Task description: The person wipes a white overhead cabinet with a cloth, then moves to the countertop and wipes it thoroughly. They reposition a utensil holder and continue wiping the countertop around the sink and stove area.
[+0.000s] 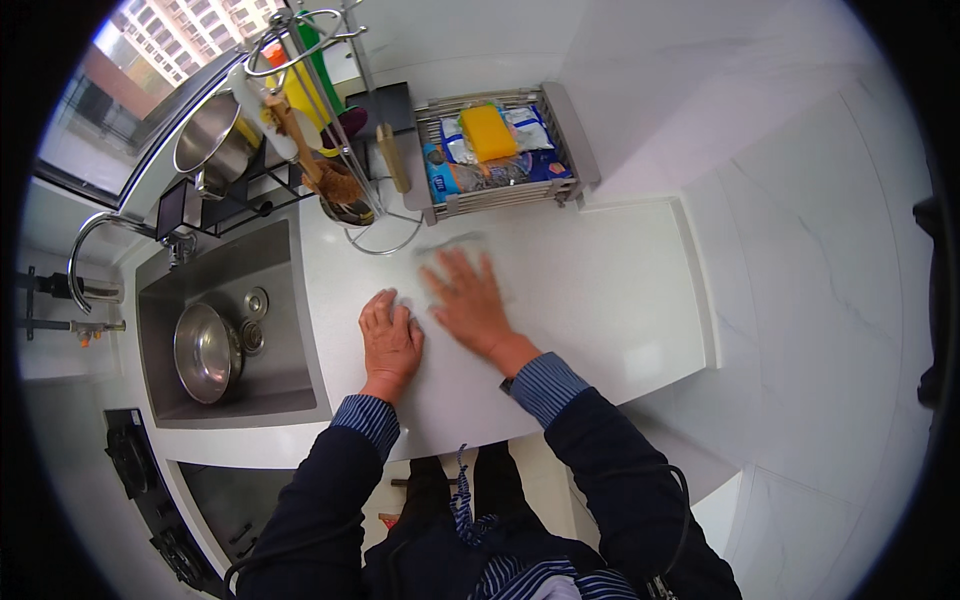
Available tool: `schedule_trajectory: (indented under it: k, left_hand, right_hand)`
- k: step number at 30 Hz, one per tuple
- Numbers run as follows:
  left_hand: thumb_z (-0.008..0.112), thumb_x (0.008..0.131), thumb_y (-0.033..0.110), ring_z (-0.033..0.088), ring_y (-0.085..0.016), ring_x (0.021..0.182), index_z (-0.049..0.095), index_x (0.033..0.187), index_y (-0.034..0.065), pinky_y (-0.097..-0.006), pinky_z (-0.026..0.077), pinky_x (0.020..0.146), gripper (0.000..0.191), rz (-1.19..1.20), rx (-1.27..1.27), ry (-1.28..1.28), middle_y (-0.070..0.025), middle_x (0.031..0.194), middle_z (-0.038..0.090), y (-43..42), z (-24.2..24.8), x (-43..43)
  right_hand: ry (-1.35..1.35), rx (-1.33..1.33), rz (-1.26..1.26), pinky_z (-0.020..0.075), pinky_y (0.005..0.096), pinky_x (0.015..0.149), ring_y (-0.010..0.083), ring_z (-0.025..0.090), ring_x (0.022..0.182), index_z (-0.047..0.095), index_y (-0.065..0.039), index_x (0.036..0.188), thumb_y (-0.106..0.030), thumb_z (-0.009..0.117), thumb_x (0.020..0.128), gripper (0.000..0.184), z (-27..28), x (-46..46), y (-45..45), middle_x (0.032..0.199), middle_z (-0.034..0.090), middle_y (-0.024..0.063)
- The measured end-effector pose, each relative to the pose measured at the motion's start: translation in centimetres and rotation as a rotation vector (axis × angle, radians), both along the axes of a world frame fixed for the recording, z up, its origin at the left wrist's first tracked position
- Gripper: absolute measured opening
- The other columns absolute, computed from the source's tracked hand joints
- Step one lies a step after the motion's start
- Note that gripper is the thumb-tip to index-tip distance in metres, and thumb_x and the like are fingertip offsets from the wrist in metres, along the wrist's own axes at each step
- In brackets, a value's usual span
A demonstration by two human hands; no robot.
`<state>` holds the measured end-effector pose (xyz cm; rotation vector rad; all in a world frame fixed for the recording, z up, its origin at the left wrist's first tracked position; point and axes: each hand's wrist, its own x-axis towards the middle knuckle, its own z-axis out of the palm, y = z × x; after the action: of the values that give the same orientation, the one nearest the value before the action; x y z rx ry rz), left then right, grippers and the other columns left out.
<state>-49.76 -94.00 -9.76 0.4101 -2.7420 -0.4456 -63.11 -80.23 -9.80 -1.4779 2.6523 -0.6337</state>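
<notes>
On the white countertop [592, 300] my left hand [391, 334] rests beside the sink, its fingers curled down; whether it holds anything cannot be told. My right hand [472, 304], slightly blurred, lies to its right with the fingers spread over a thin, pale, see-through cloth or sheet [450, 244], of which only a greyish edge shows beyond the fingertips. The rest of that piece is hidden or too faint to outline. Past the fingers stands a metal-railed rack [589, 154] holding a yellow sponge [487, 133] and several packets.
At the left, a steel sink [292, 352] holds a metal pan [202, 352] under a curved faucet [94, 217]. Behind the hands stands a wire utensil stand [386, 247] with a brown scrub brush [337, 182]. A steel pot [210, 135] sits near the window.
</notes>
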Motion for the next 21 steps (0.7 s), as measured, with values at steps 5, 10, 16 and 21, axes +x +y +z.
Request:
schedule_trajectory:
  k: [5, 10, 16, 21]
  left_hand:
    - [0.064, 0.082, 0.010, 0.042, -0.040, 0.134, 0.056, 0.106, 0.0037, -0.0508, 0.034, 0.114, 0.025, 0.001, -0.022, -0.002, -0.0183, 0.138, 0.047, 0.0, -0.1, 0.1]
    - [0.064, 0.083, 0.010, 0.042, -0.039, 0.134, 0.057, 0.105, 0.0041, -0.0505, 0.034, 0.113, 0.024, 0.023, 0.006, -0.005, -0.0179, 0.138, 0.047, 0.1, -0.3, 0.0]
    - [0.064, 0.084, 0.009, 0.041, -0.038, 0.135, 0.057, 0.103, 0.0041, -0.0503, 0.034, 0.113, 0.021, 0.010, -0.005, -0.009, -0.0177, 0.137, 0.048, 0.1, -0.1, 0.1]
    - [0.063, 0.085, 0.010, 0.043, -0.038, 0.135, 0.058, 0.103, 0.0037, -0.0498, 0.034, 0.113, 0.020, 0.013, -0.013, -0.018, -0.0181, 0.136, 0.049, 0.3, 0.4, 0.1]
  right_hand:
    - [0.140, -0.027, -0.046, 0.0169, 0.0587, 0.124, 0.0261, 0.031, 0.152, 0.050, -0.024, 0.151, -0.036, 0.070, 0.090, 0.066, -0.6, -3.6, 4.8, 0.161, 0.041, 0.0062]
    - [0.208, 0.180, -0.447, 0.0169, 0.0588, 0.123, 0.0280, 0.030, 0.153, 0.041, -0.026, 0.157, -0.034, 0.064, 0.095, 0.067, -1.9, -11.9, 17.0, 0.162, 0.038, 0.0071]
    - [0.163, 0.260, -0.992, 0.0130, 0.0618, 0.123, 0.0327, 0.024, 0.155, 0.031, -0.028, 0.162, -0.039, 0.061, 0.097, 0.071, -3.3, -13.6, 22.3, 0.166, 0.031, 0.0104]
    - [0.193, 0.126, -0.528, 0.0101, 0.0632, 0.123, 0.0344, 0.022, 0.155, 0.041, -0.023, 0.157, -0.041, 0.064, 0.094, 0.069, -2.9, -7.3, 10.2, 0.166, 0.030, 0.0118]
